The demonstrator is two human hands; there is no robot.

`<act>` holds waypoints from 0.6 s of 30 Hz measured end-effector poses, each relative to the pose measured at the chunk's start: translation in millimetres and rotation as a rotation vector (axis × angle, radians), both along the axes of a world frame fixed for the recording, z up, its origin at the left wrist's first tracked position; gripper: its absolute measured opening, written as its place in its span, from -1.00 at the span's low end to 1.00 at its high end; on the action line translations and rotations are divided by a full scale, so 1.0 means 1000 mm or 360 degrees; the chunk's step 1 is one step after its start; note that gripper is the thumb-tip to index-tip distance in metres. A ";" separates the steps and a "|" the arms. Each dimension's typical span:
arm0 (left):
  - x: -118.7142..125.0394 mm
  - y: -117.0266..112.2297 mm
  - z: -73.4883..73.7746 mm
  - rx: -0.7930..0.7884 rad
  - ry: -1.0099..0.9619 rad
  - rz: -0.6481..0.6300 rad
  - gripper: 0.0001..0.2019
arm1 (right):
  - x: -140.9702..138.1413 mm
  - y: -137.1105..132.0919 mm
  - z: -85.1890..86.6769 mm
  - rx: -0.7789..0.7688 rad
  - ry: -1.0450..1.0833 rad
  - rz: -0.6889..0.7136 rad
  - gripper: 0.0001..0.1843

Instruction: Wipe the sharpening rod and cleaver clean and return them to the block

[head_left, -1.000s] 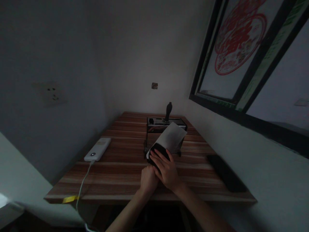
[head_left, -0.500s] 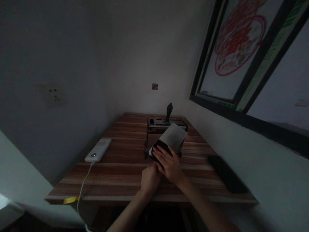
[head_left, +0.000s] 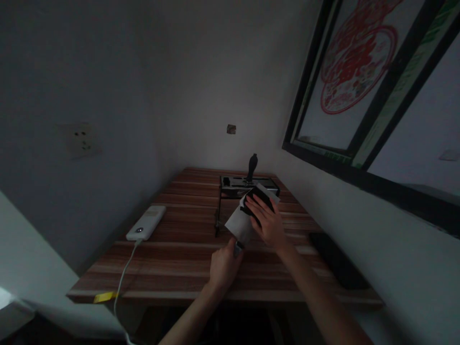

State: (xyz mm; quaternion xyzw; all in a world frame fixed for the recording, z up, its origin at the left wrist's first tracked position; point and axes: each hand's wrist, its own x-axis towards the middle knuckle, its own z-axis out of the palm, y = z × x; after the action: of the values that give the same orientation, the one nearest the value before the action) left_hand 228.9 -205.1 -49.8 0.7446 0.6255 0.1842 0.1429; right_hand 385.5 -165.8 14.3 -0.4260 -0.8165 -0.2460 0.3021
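Note:
My left hand (head_left: 224, 263) is wrapped round the handle of a cleaver (head_left: 238, 224), whose broad pale blade slants up and to the right. Over the upper part of the blade, my right hand (head_left: 264, 213) presses a dark cloth (head_left: 259, 192), its fingers laid across it. Part of the blade is hidden under the cloth. Just behind it stands a metal knife rack (head_left: 233, 181) with slots in its top, and a black knife handle (head_left: 252, 165) sticks up from it.
On the wood-grain table (head_left: 172, 263), a white power bank (head_left: 146, 223) with a white cable lies at left. A dark flat slab (head_left: 338, 258) rests at the right edge by the wall. A yellow tag (head_left: 105, 297) is at the front left edge.
My right hand has slid the dark cloth up the blade, away from the handle and toward its far end. The lower blade is now uncovered. My left hand stays about where it was.

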 end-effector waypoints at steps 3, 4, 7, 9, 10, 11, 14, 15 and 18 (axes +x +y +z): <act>0.000 0.001 -0.005 0.0076 0.0011 -0.0022 -0.70 | 0.009 0.006 0.007 0.0055 0.0068 -0.0054 -0.55; -0.001 0.001 -0.006 0.0093 0.0012 -0.0030 -0.70 | 0.011 0.007 0.010 0.0070 0.0094 -0.0071 -0.56; -0.001 0.001 -0.007 0.0106 0.0020 -0.0041 -0.70 | 0.017 0.012 0.014 0.0107 0.0168 -0.0115 -0.56; 0.000 0.001 -0.005 0.0093 0.0025 -0.0039 -0.70 | 0.019 0.014 0.016 0.0126 0.0204 -0.0142 -0.56; 0.000 0.000 -0.004 0.0080 0.0025 -0.0036 -0.69 | 0.019 0.015 0.016 0.0134 0.0215 -0.0153 -0.56; 0.000 0.000 -0.003 0.0065 0.0027 -0.0036 -0.69 | 0.019 0.016 0.017 0.0143 0.0220 -0.0162 -0.56; 0.001 0.000 -0.002 0.0040 0.0046 -0.0021 -0.69 | 0.018 0.015 0.018 0.0148 0.0219 -0.0179 -0.56; 0.001 -0.001 -0.002 0.0041 0.0054 -0.0012 -0.69 | 0.017 0.014 0.018 0.0146 0.0219 -0.0181 -0.56; 0.001 -0.001 -0.003 0.0052 0.0060 -0.0007 -0.68 | 0.012 0.010 0.015 0.0141 0.0205 -0.0161 -0.57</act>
State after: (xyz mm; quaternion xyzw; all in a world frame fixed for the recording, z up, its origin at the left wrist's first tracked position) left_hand 229.6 -205.6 -52.4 0.7515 0.6234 0.1800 0.1193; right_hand 397.7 -156.1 29.4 -0.4679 -0.7612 -0.2687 0.3598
